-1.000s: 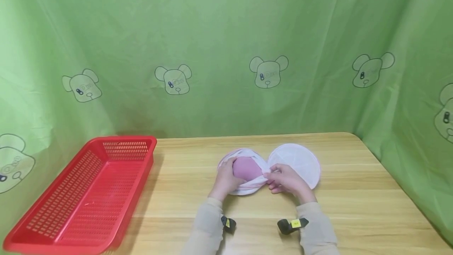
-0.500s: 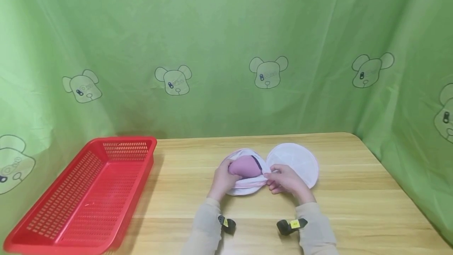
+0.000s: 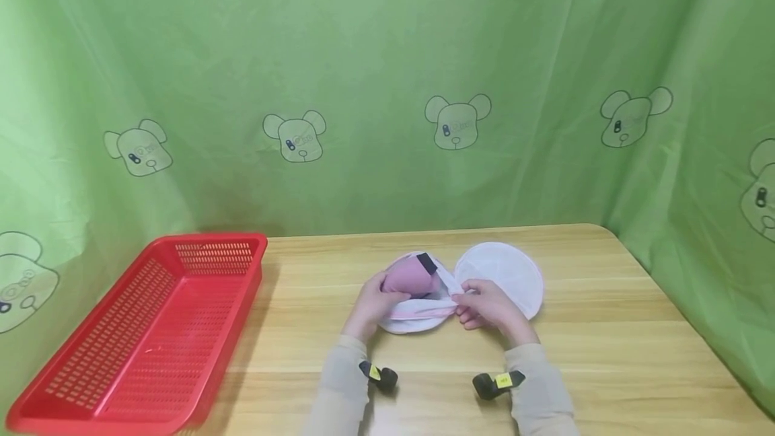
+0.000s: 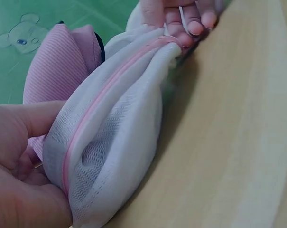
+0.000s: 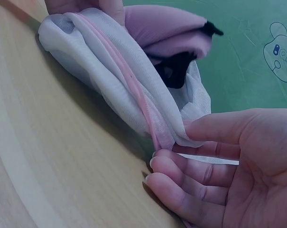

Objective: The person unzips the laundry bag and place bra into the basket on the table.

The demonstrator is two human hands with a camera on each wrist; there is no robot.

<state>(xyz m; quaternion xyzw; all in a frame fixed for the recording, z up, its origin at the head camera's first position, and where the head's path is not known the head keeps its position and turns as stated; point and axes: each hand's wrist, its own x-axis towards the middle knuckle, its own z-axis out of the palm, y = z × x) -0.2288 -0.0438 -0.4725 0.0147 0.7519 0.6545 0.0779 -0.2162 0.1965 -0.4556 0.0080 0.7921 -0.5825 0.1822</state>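
Observation:
A white mesh laundry bag [image 3: 418,325] with pink piping lies unfolded on the table, its mouth parted. In that mouth sits a pink ribbed, padded garment [image 3: 407,277] with black edging; the rest of it is folded or hidden, so its exact kind is unclear. My left hand [image 3: 369,305] grips the garment at its left side, the thumb over the bag's rim [image 4: 93,104]. Thumb and forefinger of my right hand [image 3: 489,305] pinch the bag's edge [image 5: 181,135] at its right end. Beyond the right hand lies a round white mesh panel [image 3: 505,274].
A red perforated plastic basket [image 3: 233,328] stands at the left of the wooden table [image 3: 605,355]. Green cloth [image 3: 375,52] printed with bear heads hangs behind and along both sides. Each sleeve carries a black wrist camera [image 3: 490,385].
My left hand has drawn the pink garment leftward and tilted it, and its black edge has come into view. The right hand keeps its pinch on the bag almost in place.

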